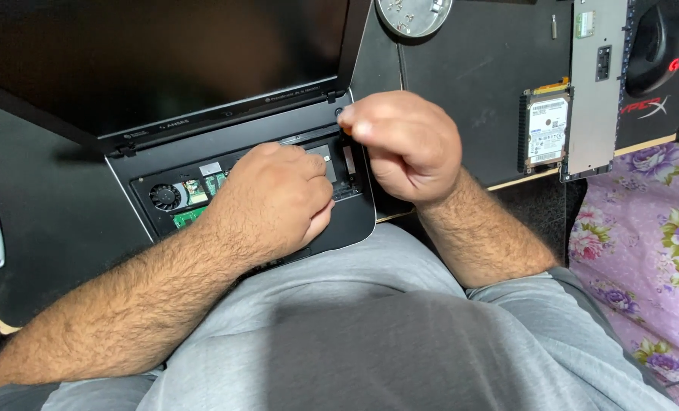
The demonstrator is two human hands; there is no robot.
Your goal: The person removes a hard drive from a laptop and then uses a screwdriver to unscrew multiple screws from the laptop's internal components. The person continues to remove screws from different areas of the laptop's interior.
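A small black laptop (225,164) with its keyboard deck removed lies at the near edge of a black desk (476,68), lid tilted back, so that the fan (164,196) and green circuit boards (191,216) sit exposed within reach of the person working over it. The left hand (271,199) rests knuckles-up on the open chassis, fingers curled down into the cavity — whether they grip anything there cannot be told. The right hand (404,144) hovers just above the laptop's right corner, closed in a loose fist with thumb and forefinger pinched on something small with an orange tip, too hidden to identify. Set aside, well clear of the work, a bare hard drive (547,128) lies beside a grey panel (594,84), and a round metal dish (414,15) holding small loose parts waits at the desk's far side — near a black mouse (655,46) on its pad.
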